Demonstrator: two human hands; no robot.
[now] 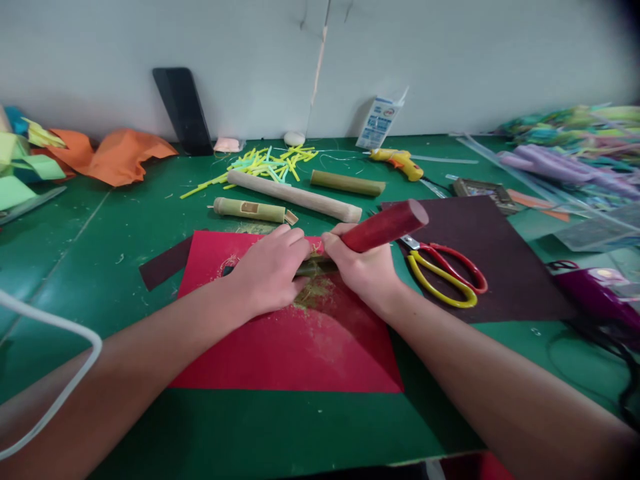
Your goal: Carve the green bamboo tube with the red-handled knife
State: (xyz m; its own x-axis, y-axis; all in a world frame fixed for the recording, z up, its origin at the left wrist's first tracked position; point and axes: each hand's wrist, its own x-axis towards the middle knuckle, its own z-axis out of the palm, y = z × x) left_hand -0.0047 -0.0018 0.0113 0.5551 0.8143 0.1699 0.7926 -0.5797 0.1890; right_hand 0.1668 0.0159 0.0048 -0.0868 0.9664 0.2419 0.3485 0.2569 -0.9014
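Note:
My right hand [367,270] is closed around a tool with a thick red cylindrical handle [385,227], which slants up to the right; its working end is hidden. My left hand [273,270] is closed, knuckles up, on a narrow olive-brown piece that looks like bamboo [317,267], mostly covered by the fingers. A small dark end shows left of that hand. Both hands are close together above a red sheet [280,357], where greenish shavings and dust [317,293] lie.
Red-and-yellow-handled scissors [445,273] lie on a dark sheet [515,267] at right. Behind the hands are a notched bamboo tube [255,210], a pale wooden stick [295,195], a bamboo length [347,183], yellow strips [260,163] and a glue gun [400,163]. A white cable [70,327] curves at left.

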